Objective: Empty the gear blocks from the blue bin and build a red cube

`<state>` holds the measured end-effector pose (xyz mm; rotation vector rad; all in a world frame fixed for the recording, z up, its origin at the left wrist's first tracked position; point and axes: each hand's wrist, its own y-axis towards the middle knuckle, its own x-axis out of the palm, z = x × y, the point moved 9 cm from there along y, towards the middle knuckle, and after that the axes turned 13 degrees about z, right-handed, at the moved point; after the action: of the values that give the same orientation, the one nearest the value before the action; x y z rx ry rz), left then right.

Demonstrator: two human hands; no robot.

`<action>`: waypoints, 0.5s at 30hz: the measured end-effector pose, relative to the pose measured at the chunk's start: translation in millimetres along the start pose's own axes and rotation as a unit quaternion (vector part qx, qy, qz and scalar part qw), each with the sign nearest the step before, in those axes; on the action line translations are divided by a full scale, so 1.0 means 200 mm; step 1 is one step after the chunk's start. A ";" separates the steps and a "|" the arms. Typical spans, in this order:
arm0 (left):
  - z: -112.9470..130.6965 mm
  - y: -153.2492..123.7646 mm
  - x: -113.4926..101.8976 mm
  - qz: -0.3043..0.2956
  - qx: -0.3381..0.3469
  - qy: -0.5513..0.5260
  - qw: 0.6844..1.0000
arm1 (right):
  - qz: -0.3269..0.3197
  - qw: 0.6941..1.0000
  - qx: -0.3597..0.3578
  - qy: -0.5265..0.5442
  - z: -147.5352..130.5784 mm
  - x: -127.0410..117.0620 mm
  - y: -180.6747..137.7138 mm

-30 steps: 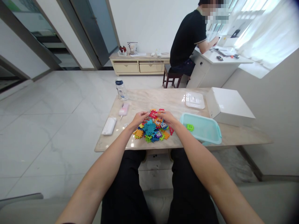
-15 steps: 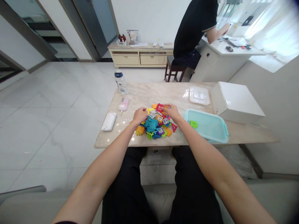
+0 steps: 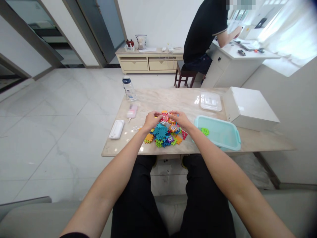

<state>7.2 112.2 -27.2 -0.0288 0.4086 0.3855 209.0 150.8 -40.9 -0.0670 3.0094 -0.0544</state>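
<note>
A red square interlocking plastic tile [image 3: 165, 117] with a window-like grid is pinched between my two hands, over the far side of a pile. My left hand [image 3: 151, 120] has closed fingers at its left edge. My right hand [image 3: 181, 119] grips it from the right. Below them lies a heap of colourful gear-edged pieces, with a teal piece [image 3: 160, 131] on top near the middle. An orange piece [image 3: 149, 138] sits at the heap's left, and a purple one [image 3: 170, 138] towards the front. My hands partly cover the back of the heap.
To the right, a turquoise tray [image 3: 224, 134] holds a green piece [image 3: 205, 131]. Behind it are a clear plastic lid [image 3: 211, 101] and a white box [image 3: 252, 107]. A water bottle [image 3: 129, 89] and a white pack [image 3: 116, 129] stand left. A person [image 3: 205, 36] sits at another desk.
The red tile has shifted slightly left with my right hand. My left hand has come in to its left edge, so both hands are now on it.
</note>
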 end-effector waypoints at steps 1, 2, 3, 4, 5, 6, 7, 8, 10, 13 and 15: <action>-0.01 0.00 0.00 -0.003 -0.010 -0.009 1.000 | -0.002 1.000 0.000 0.005 0.01 -0.01 0.00; -0.01 -0.01 0.01 -0.005 -0.018 -0.016 1.000 | -0.005 1.000 0.000 0.011 0.02 -0.01 0.00; -0.01 -0.01 0.01 -0.007 -0.023 -0.022 0.999 | -0.010 1.000 -0.001 0.015 0.03 -0.01 0.00; -0.01 -0.02 0.01 -0.008 -0.028 -0.027 0.999 | -0.016 1.000 0.000 0.019 0.04 -0.01 0.00; -0.01 -0.02 0.01 -0.011 -0.032 -0.033 0.999 | -0.022 1.000 0.000 0.020 0.05 -0.01 0.00; -0.01 -0.03 0.02 -0.016 -0.035 -0.042 0.998 | -0.025 0.999 0.002 0.019 0.05 -0.01 0.00; -0.01 -0.03 0.02 -0.020 -0.039 -0.051 0.998 | -0.024 1.000 0.004 0.017 0.06 -0.02 0.01; -0.01 -0.02 0.01 -0.018 -0.042 -0.055 0.997 | -0.018 1.000 0.005 0.012 0.07 -0.02 0.01; -0.01 0.00 -0.03 0.015 -0.034 -0.037 0.999 | 0.001 1.000 0.007 0.002 0.07 -0.05 0.02; 0.02 0.03 -0.15 0.106 0.020 0.052 0.993 | 0.026 1.000 0.004 -0.015 0.08 -0.08 0.05; 0.04 0.03 -0.19 0.127 0.055 0.115 0.984 | 0.036 0.999 0.005 -0.028 0.09 -0.09 0.06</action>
<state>-22.9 104.6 -4.6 0.0877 0.6646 0.6138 229.2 162.7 -57.7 0.0416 2.9531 -0.0597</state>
